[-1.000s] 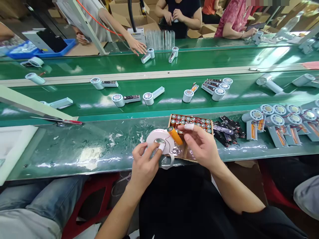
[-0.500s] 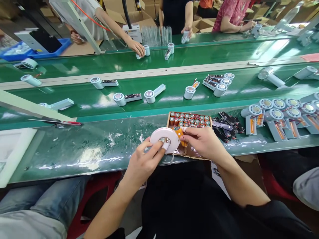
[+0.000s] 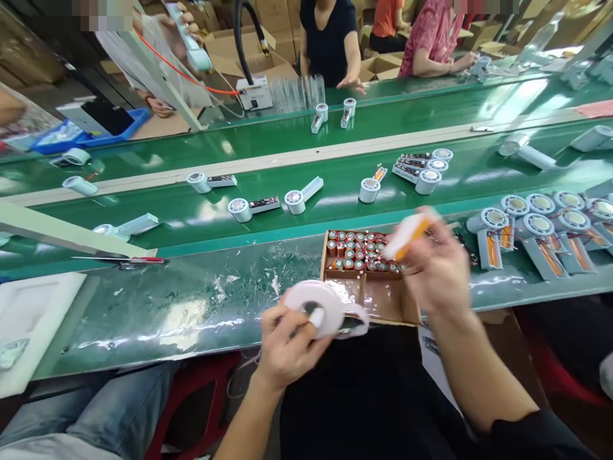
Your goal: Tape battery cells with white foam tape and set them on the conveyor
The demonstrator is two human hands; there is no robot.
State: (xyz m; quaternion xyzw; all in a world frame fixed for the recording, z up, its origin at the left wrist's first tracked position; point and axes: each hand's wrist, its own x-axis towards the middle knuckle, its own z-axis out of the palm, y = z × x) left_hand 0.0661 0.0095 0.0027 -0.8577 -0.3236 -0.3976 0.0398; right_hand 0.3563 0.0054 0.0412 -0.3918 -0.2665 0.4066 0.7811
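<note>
My left hand (image 3: 290,348) grips a white tape roll (image 3: 330,305), its fingers pushed into the core. A loose loop of pale tape (image 3: 363,319) curls off the roll's right side. Raised to the right, my right hand (image 3: 443,275) is closed on an orange battery (image 3: 416,235) with a white face toward the left; motion blurs both. Between and beyond my hands lies a cardboard box (image 3: 383,303), its far part filled with orange battery cells (image 3: 352,246) with wires. Several black circuit boards behind my right hand are mostly hidden.
Several pale-blue handheld fan bodies (image 3: 539,223) stand on the bench at right. More fan bodies (image 3: 294,201) lie along the green conveyor (image 3: 215,236). Scissors (image 3: 156,260) rest at left by a slanted post (image 3: 71,227). Co-workers sit across, one hand (image 3: 352,83) above the belt.
My right hand has moved up and right with the battery, away from the tape roll. The left hand with the roll sits slightly lower. Across the line, a co-worker has raised a fan body.
</note>
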